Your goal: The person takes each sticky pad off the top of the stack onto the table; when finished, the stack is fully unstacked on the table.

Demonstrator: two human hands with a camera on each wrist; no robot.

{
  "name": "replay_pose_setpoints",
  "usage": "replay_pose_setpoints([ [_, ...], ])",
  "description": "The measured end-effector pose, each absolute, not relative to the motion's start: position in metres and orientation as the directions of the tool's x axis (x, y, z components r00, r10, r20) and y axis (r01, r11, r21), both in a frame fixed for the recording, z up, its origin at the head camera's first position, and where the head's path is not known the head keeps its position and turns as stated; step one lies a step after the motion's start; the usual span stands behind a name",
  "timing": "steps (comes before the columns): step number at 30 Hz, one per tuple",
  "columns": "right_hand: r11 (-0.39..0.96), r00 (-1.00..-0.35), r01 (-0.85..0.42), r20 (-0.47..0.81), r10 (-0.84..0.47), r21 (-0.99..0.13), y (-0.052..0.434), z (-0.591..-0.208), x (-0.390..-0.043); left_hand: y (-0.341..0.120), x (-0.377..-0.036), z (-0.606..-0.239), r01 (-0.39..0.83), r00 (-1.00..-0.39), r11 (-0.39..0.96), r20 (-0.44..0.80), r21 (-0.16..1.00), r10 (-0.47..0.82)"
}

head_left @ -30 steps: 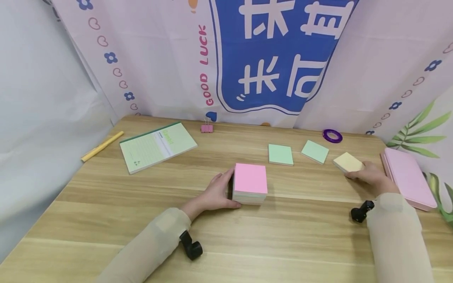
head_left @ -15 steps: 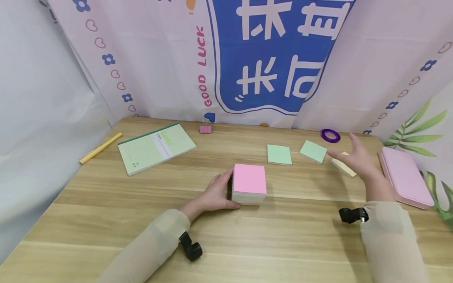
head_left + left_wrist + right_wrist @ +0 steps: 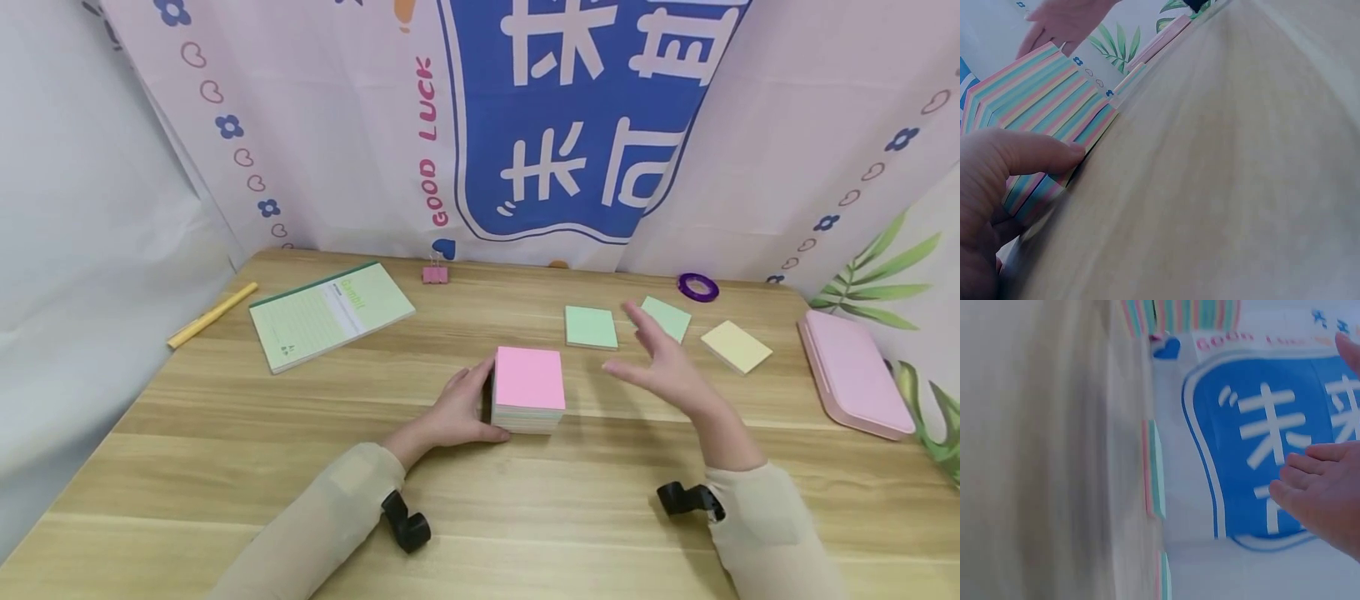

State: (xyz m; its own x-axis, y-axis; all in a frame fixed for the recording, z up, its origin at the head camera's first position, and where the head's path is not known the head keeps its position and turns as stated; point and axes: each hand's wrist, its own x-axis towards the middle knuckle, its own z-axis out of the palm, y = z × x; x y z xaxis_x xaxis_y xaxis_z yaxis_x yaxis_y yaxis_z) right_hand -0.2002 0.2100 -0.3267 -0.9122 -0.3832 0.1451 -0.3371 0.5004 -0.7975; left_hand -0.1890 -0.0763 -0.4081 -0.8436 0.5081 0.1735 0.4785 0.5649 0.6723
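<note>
One second before this moment the right hand [image 3: 663, 367] lay on the yellow pad [image 3: 737, 346] near the pink case [image 3: 855, 372]; now it had left that pad on the table [image 3: 225, 433] and was in the air, empty, its fingers spread and straight, above the wood between the thick stack of notes [image 3: 528, 387] and the two green pads [image 3: 591, 327]. The yellow pad stayed flat, a little more to the back than before. The left hand [image 3: 457, 412] had not moved: its fingers were curled against the left side of the stack and its thumb lay along the front edge, so it held the stack steady in the middle of the table. From this, the placing of the yellow pad looked finished, and the free hand seemed to travel back toward the stack. The second green pad [image 3: 670, 317] was partly covered by the raised fingers. In the left wrist view the stack [image 3: 1047, 119] showed only its striped side, and the thumb [image 3: 1029, 153] pressed on it. The right wrist view was blurred; only the fingertips [image 3: 1310, 481] of the hand and the blue banner [image 3: 1254, 425] could be made out.
</note>
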Motion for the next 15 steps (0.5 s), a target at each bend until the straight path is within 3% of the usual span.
replay_pose_setpoints([
  [7, 0.514, -0.834, -0.439, 0.121, -0.538, -0.737, 0.178, -0.338, -0.191, -0.076, -0.189, -0.408, 0.49, -0.84, 0.555, 0.191, 0.672, 0.509],
  [15, 0.569, -0.793, -0.519, 0.112, -0.598, -0.638, 0.155, -0.345, -0.189, -0.075, -0.189, -0.408, 0.481, -0.843, 0.567, 0.176, 0.669, 0.508],
])
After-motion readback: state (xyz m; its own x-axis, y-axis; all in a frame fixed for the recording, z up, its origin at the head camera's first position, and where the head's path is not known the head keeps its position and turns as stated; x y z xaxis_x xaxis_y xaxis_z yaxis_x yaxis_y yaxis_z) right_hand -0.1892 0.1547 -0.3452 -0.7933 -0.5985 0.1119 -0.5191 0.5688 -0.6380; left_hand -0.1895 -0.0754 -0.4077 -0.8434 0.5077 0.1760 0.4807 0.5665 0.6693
